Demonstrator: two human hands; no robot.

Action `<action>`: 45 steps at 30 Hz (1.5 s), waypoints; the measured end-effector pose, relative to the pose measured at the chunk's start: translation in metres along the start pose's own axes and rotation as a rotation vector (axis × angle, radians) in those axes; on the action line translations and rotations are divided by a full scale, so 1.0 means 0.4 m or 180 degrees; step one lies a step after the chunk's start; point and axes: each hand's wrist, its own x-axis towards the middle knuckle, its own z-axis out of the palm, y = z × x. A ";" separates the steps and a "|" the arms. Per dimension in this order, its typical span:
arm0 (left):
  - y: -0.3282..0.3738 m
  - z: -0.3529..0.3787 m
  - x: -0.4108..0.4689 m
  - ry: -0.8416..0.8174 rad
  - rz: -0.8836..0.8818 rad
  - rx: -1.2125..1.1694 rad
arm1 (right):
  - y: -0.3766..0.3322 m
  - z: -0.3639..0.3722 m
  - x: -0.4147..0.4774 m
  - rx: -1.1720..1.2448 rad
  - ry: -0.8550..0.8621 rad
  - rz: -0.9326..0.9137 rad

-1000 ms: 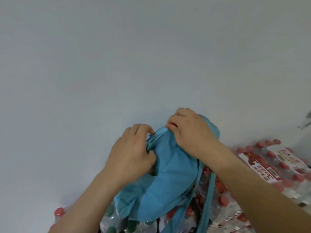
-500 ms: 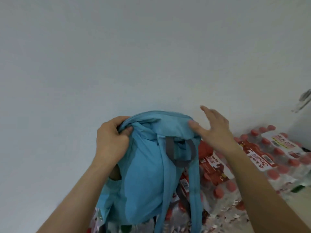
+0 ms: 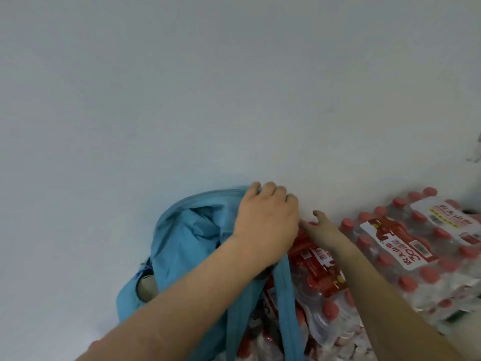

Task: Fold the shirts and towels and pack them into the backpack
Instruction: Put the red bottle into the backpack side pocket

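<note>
A light blue backpack (image 3: pixel 187 230) leans against a white wall, standing among packs of bottled water. Its shoulder straps (image 3: pixel 286 295) hang down toward me. My left hand (image 3: pixel 265 220) reaches across to the backpack's upper right corner, with the fingers curled over the top rim. My right hand (image 3: pixel 325 230) lies just right of it, over the bottles. Only its thumb and the back of the hand show; the fingers are hidden behind my left hand. No shirts or towels are in view.
Shrink-wrapped packs of red-capped water bottles (image 3: pixel 403 256) fill the lower right and run under the backpack. The white wall (image 3: pixel 208 100) takes up the upper and left view. A grey item sits in the backpack's side pocket (image 3: pixel 147 286).
My left hand has moved from the backpack's left top edge across to its right top corner. My right hand has dropped lower, behind the left hand. The backpack has turned.
</note>
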 end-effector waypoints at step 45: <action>-0.339 -0.054 -0.033 0.1469 -0.1559 -0.0817 | -0.340 -0.129 -0.134 -0.1349 0.1299 -0.1916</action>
